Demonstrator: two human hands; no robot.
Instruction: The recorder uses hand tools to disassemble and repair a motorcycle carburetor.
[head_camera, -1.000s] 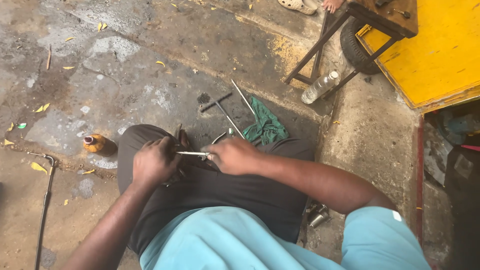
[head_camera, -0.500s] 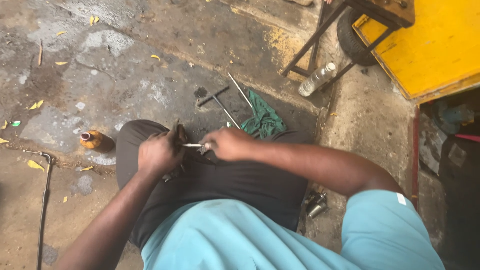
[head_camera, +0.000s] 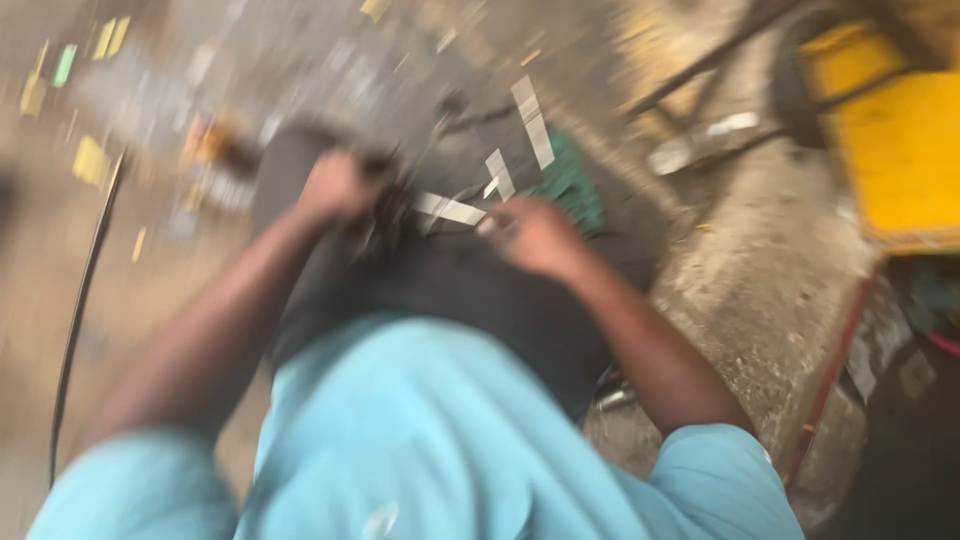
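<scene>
Heavy motion blur is smearing the whole head view; edges are streaking diagonally and nothing is holding sharp focus. Soft, even daylight is lighting the concrete floor (head_camera: 760, 300), with no hard shadows showing. The yellow panel (head_camera: 900, 160) at the right edge is glowing brightest, while the lower right corner is sinking into darkness.

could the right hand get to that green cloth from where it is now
Probably yes. The right hand sits at the end of the metal rod, and the green cloth lies just beyond it with nothing between, though blur hides detail.
</scene>
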